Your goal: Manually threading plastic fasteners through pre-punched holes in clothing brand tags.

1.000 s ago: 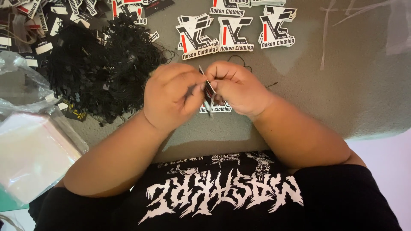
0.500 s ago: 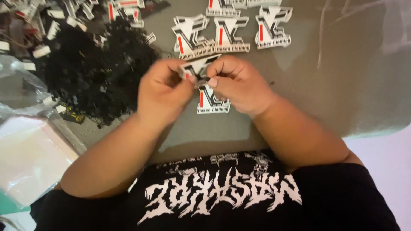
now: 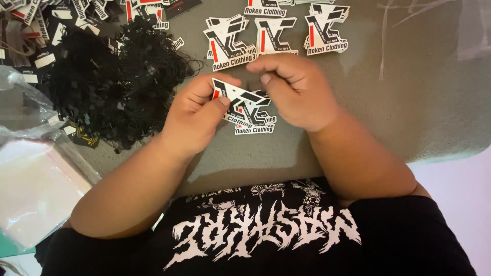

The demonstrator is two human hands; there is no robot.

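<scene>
My left hand (image 3: pixel 197 115) pinches a white, black and red die-cut tag (image 3: pixel 240 99) by its left edge, just above the grey table. My right hand (image 3: pixel 296 89) hovers beside the tag's right end, with thumb and forefinger pinched together; whether a thin string sits between them I cannot tell. Under the held tag lies another tag of the same kind (image 3: pixel 254 125), flat on the table. A heap of black strings (image 3: pixel 112 82) lies to the left of my left hand.
Three similar tags (image 3: pixel 276 30) lie in a row at the table's far side. Several more tags (image 3: pixel 46 20) are piled at the far left. Clear plastic bags (image 3: pixel 30 189) sit at the left edge. The grey table surface (image 3: pixel 409 92) extends right.
The hands have drawn slightly apart and moved up. The tag, seen edge-on and close between both hands before, is now turned flat and held by my left hand.
</scene>
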